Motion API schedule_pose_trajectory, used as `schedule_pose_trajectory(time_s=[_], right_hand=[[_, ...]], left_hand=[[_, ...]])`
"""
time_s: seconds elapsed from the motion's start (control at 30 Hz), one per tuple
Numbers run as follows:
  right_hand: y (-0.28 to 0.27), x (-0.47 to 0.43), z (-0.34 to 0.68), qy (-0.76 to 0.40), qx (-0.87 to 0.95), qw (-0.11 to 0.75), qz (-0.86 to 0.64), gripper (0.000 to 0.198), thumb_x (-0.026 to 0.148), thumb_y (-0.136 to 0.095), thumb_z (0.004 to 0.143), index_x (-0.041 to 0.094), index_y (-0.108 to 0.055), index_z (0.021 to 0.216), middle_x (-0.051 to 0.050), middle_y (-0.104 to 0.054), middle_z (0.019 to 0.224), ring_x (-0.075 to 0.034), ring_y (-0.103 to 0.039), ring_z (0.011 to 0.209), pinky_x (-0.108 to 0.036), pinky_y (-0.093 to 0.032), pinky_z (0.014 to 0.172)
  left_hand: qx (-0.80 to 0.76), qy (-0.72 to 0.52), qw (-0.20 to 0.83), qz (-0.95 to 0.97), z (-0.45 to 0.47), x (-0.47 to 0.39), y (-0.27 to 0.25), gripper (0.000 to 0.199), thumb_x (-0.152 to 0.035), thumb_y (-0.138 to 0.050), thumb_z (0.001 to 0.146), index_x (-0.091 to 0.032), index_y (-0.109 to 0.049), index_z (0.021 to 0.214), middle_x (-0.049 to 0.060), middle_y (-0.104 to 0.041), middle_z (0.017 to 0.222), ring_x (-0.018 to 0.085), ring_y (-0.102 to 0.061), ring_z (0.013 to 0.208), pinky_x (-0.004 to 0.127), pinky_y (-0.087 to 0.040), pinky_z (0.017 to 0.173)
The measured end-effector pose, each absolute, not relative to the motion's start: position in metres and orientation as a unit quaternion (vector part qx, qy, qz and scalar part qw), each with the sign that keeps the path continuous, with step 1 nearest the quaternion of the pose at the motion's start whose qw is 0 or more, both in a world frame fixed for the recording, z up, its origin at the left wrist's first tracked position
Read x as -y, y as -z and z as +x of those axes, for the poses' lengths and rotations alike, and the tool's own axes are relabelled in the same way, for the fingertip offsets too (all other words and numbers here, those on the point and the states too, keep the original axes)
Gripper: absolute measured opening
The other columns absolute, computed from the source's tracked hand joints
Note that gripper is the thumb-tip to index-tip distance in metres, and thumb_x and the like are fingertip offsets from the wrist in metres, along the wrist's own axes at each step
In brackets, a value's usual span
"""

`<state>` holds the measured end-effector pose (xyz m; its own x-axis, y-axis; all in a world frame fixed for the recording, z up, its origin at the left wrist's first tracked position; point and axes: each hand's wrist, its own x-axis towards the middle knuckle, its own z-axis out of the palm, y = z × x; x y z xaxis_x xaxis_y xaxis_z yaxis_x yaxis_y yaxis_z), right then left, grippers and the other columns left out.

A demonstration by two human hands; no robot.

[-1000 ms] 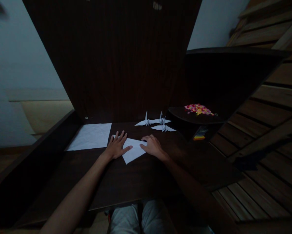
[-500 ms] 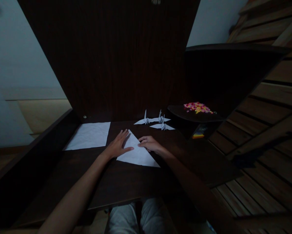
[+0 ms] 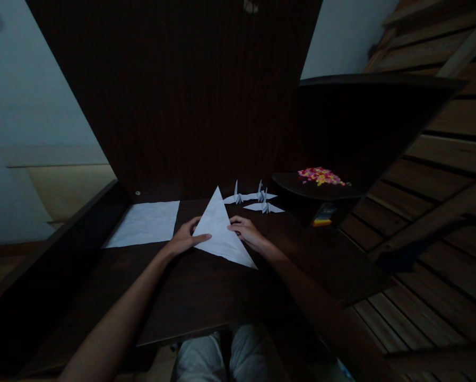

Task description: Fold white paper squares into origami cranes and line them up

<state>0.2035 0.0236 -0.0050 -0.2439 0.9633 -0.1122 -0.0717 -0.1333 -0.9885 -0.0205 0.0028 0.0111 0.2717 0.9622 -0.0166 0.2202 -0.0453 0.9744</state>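
Observation:
A white sheet of paper folded into a triangle [image 3: 218, 225] is held between my two hands over the dark desk, one point facing away from me. My left hand [image 3: 187, 237] pinches its left edge, thumb on top and fingers underneath. On the right edge, my right hand [image 3: 245, 232] grips the paper the same way, its thumb on the near face. Just behind the triangle stand three white folded paper cranes [image 3: 265, 207]; the triangle's tip partly covers the wing of the leftmost one.
A stack or sheet of white paper [image 3: 146, 223] lies at the desk's left, beside a raised side board [image 3: 62, 249]. To the right, a corner shelf [image 3: 287, 183] bears a pile of small pink, red and yellow pieces [image 3: 323, 175]. A dark panel [image 3: 190, 106] rises behind the desk.
The folded paper has come up off the desk and turned so its tip points farther away. My left hand has gone from pressing flat on it to gripping its left edge.

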Motion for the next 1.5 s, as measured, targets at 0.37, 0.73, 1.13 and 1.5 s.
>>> schedule_pose_trajectory(time_s=[0.37, 0.73, 1.13, 1.5], right_hand=[[0.002, -0.024, 0.203, -0.684, 0.427, 0.458, -0.374, 0.02, 0.018, -0.067, 0.058, 0.019, -0.061, 0.077, 0.002, -0.062, 0.069, -0.013, -0.058, 0.061, -0.023, -0.045, 0.059], [0.002, -0.025, 0.206, -0.603, 0.498, 0.489, -0.387, 0.016, 0.022, -0.055, 0.067, 0.017, -0.069, 0.07, -0.005, -0.069, 0.084, -0.018, -0.059, 0.085, -0.027, -0.045, 0.074], [0.001, -0.019, 0.201, -0.595, 0.51, 0.475, -0.401, 0.055, 0.021, -0.074, 0.057, 0.023, -0.055, 0.109, 0.001, -0.064, 0.081, -0.014, -0.06, 0.071, -0.02, -0.042, 0.054], [0.009, -0.019, 0.193, -0.539, 0.574, 0.496, -0.367, 0.047, 0.029, -0.069, 0.069, 0.023, -0.063, 0.116, -0.005, -0.069, 0.11, -0.021, -0.065, 0.097, -0.034, -0.053, 0.081]], left_hand=[[-0.433, -0.406, 0.567, 0.571, -0.024, -0.003, -0.009, 0.029, -0.034, -0.079, 0.062, -0.014, -0.076, 0.082, 0.006, -0.074, 0.081, 0.022, -0.066, 0.075, 0.032, -0.05, 0.071], [-0.345, -0.447, 0.627, 0.536, -0.026, -0.002, -0.019, 0.028, -0.02, -0.063, 0.06, -0.014, -0.078, 0.083, 0.014, -0.061, 0.127, 0.035, -0.053, 0.12, 0.043, -0.044, 0.096], [-0.459, -0.557, 0.512, 0.466, -0.018, -0.011, -0.008, 0.068, -0.023, -0.08, 0.062, -0.017, -0.055, 0.125, 0.014, -0.065, 0.122, 0.025, -0.065, 0.105, 0.039, -0.052, 0.09], [-0.458, -0.587, 0.467, 0.477, -0.005, -0.004, -0.006, 0.081, -0.029, -0.078, 0.063, -0.019, -0.041, 0.135, -0.007, -0.06, 0.059, 0.013, -0.063, 0.056, 0.025, -0.053, 0.058]])
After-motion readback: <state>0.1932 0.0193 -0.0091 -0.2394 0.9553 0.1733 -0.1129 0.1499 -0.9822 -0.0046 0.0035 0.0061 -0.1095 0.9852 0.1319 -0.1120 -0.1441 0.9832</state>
